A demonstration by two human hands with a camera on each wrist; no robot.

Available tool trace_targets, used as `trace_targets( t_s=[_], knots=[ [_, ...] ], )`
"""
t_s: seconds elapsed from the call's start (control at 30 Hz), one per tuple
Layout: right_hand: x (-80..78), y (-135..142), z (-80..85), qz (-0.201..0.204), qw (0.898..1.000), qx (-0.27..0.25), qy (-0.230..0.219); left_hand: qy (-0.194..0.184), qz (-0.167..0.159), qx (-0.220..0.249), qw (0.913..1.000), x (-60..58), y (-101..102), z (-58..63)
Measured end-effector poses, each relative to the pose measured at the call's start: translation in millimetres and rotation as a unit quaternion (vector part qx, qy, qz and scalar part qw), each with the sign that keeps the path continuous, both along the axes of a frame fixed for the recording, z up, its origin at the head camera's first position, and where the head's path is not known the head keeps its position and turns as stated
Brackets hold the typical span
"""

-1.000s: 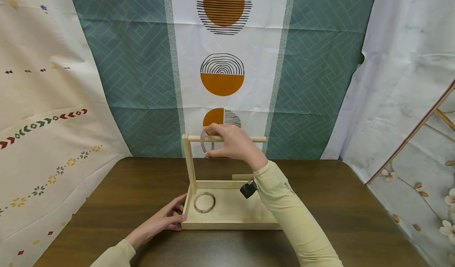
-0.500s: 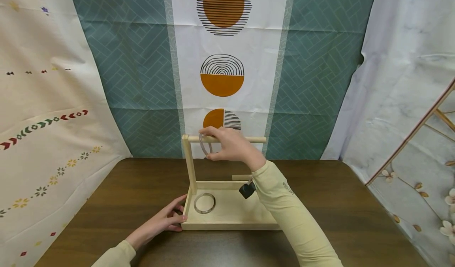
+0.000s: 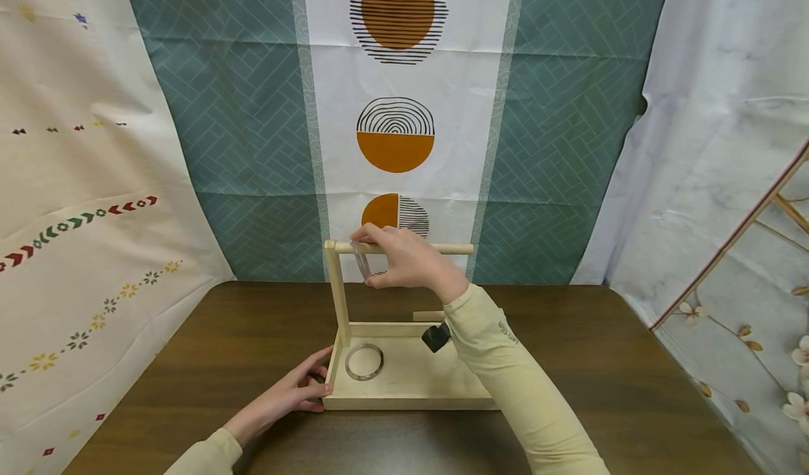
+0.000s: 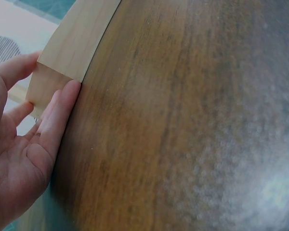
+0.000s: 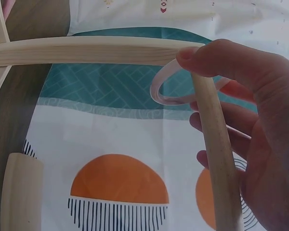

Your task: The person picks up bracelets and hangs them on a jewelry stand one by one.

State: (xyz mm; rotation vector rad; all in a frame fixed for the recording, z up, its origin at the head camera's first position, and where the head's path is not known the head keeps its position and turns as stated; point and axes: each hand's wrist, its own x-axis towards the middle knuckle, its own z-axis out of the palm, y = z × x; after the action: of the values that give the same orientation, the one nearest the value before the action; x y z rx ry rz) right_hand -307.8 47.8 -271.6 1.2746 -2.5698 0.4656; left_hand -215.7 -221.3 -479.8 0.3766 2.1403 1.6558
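Well, over on the far left a cream cloth (image 3: 69, 145) hangs down, with little flowers and arrow shapes in rows across it. Next comes the person's left hand (image 3: 300, 385), reaching in from the near edge in a cream sleeve, its fingers spread against the left end of a pale wooden tray (image 3: 417, 375) that sits on the dark brown table (image 3: 607, 376). Just inside that end a greyish ring (image 3: 381, 364) lies flat on the tray floor. Beside it an upright post (image 3: 338, 296) stands at the back left of the tray, and from its top a round bar (image 3: 456, 249) runs level toward the right. Near the post, a see-through ring (image 5: 155, 90) is round the bar, standing on edge and slightly tilted, pinched between the thumb and fingers of the right hand (image 3: 413, 258). Behind the tray's back wall a short wooden piece (image 3: 427, 315) shows, partly covered by the right arm. Under that wrist sits a small black device (image 3: 436, 337), and the pale yellow sleeve (image 3: 537, 398) slants across the tray's right end, hiding it from me. Farthest right hangs a white marbled cloth (image 3: 714, 145) with blossoms near its lower edge
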Motion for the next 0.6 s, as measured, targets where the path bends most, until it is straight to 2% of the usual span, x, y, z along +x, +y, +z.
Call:
trace_targets(
  t_s=[0.3, 0.6],
  knots=[
    [-2.5, -1.3, -0.1, -0.002, 1.0, 0.006, -0.002, 0.001, 0.001, -0.018, 0.9998, 0.1, -1.0, -2.3],
    [-5.9, -1.4, -0.2, -0.012, 1.0, 0.007, 0.0, 0.003, 0.0, -0.013, 0.9999, -0.9, -1.1, -2.3]
  ],
)
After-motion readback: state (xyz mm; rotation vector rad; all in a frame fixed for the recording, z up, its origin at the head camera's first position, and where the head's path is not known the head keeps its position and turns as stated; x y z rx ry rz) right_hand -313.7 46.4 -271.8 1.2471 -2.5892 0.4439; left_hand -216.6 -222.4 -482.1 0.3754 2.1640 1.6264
